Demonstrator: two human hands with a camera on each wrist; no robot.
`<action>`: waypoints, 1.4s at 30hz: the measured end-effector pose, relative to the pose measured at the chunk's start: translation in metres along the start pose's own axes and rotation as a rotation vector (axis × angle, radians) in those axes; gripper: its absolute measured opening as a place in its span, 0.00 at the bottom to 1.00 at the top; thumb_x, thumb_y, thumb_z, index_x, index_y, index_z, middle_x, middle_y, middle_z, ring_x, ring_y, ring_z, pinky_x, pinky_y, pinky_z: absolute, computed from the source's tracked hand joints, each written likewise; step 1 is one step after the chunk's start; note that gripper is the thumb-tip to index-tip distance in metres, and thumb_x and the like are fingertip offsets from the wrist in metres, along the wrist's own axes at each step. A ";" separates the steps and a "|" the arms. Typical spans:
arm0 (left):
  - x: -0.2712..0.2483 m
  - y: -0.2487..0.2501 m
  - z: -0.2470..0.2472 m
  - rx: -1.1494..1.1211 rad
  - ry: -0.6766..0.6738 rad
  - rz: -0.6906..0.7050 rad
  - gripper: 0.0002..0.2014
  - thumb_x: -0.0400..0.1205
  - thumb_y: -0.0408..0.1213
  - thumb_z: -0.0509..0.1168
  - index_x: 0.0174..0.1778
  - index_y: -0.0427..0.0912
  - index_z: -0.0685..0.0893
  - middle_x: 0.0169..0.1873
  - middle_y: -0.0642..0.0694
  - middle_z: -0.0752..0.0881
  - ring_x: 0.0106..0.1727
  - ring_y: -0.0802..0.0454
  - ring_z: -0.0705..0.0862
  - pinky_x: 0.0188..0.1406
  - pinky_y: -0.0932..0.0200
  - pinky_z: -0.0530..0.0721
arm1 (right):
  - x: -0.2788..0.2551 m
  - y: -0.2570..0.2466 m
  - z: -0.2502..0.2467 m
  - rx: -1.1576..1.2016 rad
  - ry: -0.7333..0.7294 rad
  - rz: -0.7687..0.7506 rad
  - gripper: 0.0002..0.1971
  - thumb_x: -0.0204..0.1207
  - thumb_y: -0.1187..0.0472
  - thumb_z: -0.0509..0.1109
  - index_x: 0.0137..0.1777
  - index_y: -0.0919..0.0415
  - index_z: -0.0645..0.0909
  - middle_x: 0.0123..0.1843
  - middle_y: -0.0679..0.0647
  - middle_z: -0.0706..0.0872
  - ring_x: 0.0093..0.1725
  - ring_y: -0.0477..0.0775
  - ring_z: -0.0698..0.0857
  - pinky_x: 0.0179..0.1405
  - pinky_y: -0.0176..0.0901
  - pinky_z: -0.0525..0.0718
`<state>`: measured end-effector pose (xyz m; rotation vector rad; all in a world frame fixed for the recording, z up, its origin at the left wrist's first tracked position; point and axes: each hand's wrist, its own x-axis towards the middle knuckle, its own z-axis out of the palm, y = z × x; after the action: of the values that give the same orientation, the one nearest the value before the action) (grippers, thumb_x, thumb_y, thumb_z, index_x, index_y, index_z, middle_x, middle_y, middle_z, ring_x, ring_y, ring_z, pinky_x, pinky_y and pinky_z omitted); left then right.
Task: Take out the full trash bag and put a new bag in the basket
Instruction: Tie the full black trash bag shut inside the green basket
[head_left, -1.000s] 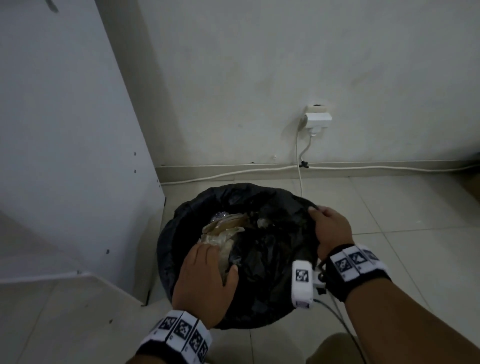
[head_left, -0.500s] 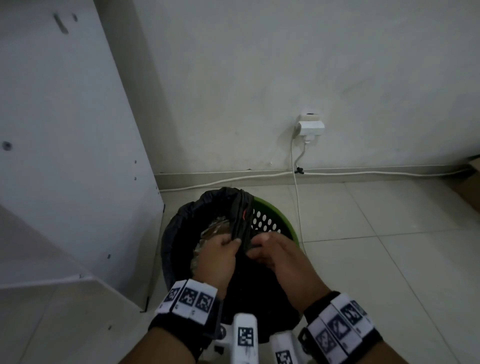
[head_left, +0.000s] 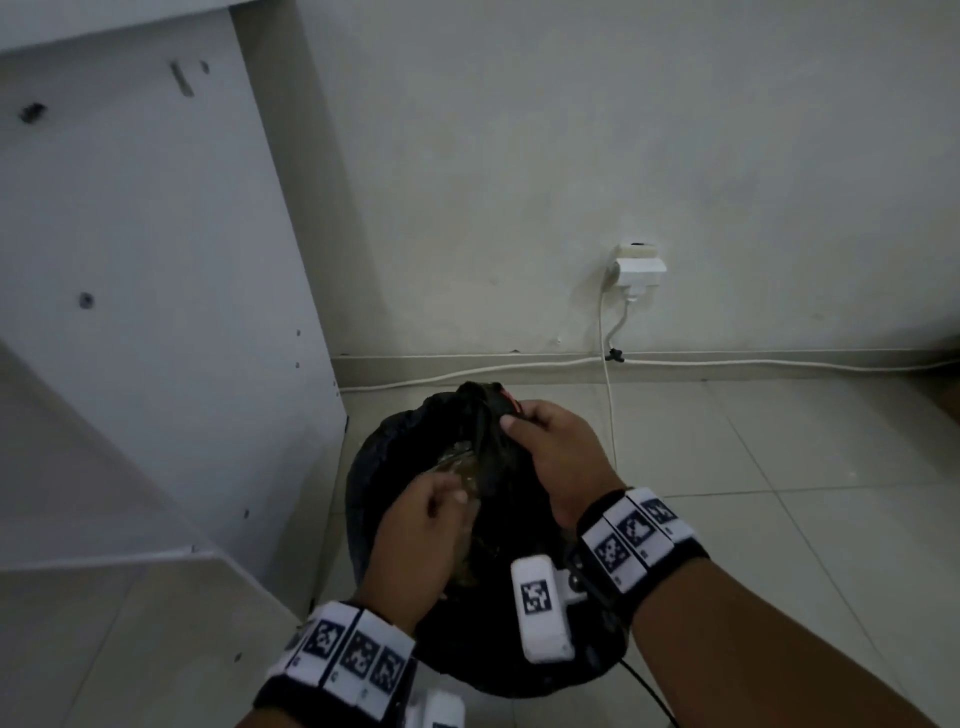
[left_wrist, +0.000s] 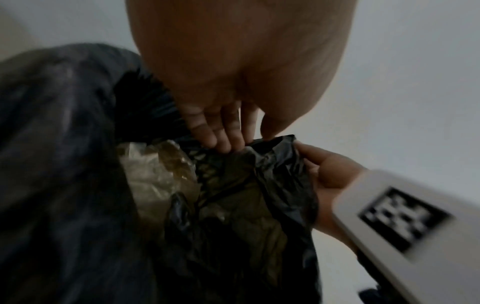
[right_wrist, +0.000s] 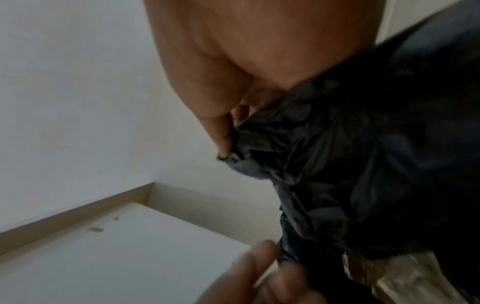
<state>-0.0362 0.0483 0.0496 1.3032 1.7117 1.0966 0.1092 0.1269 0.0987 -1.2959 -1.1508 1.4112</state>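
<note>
A full black trash bag stands on the floor by the wall, with crumpled clear plastic waste showing in its mouth. My right hand grips the bunched top of the bag and holds it up. In the right wrist view its thumb presses a fold of the bag. My left hand is at the near side of the mouth, and its fingertips and thumb pinch the bag's edge. The bag hides the basket.
A white cabinet panel stands close on the left of the bag. A wall socket with a plug sits behind, and a white cable runs along the skirting. Tiled floor lies to the right.
Both hands left the spread rim and gathered the bag's right side inward. The right hand has since raised the bunched top, and the green basket rim seen before is hidden.
</note>
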 end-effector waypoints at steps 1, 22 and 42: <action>0.006 0.003 -0.008 0.003 0.087 0.031 0.08 0.86 0.41 0.64 0.61 0.53 0.83 0.53 0.59 0.86 0.56 0.65 0.83 0.49 0.78 0.75 | -0.007 -0.004 0.001 -0.006 -0.069 -0.045 0.08 0.79 0.70 0.70 0.42 0.60 0.88 0.38 0.57 0.91 0.38 0.55 0.88 0.43 0.47 0.87; 0.025 0.060 -0.044 0.209 -0.143 0.661 0.07 0.83 0.43 0.66 0.43 0.46 0.84 0.37 0.58 0.84 0.42 0.61 0.83 0.39 0.72 0.76 | -0.051 -0.047 -0.039 -0.995 -0.264 -0.644 0.27 0.70 0.33 0.69 0.64 0.47 0.80 0.54 0.44 0.85 0.52 0.43 0.82 0.53 0.39 0.79; 0.022 0.098 -0.076 0.259 -0.174 0.538 0.11 0.78 0.31 0.75 0.42 0.55 0.89 0.39 0.58 0.89 0.45 0.66 0.86 0.44 0.76 0.78 | -0.046 -0.083 -0.039 -1.170 -0.365 -0.648 0.30 0.76 0.35 0.68 0.74 0.48 0.74 0.68 0.45 0.83 0.65 0.45 0.80 0.65 0.45 0.76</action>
<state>-0.0735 0.0669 0.1682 2.0411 1.4414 1.0257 0.1530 0.1002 0.1873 -1.1604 -2.5648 0.4138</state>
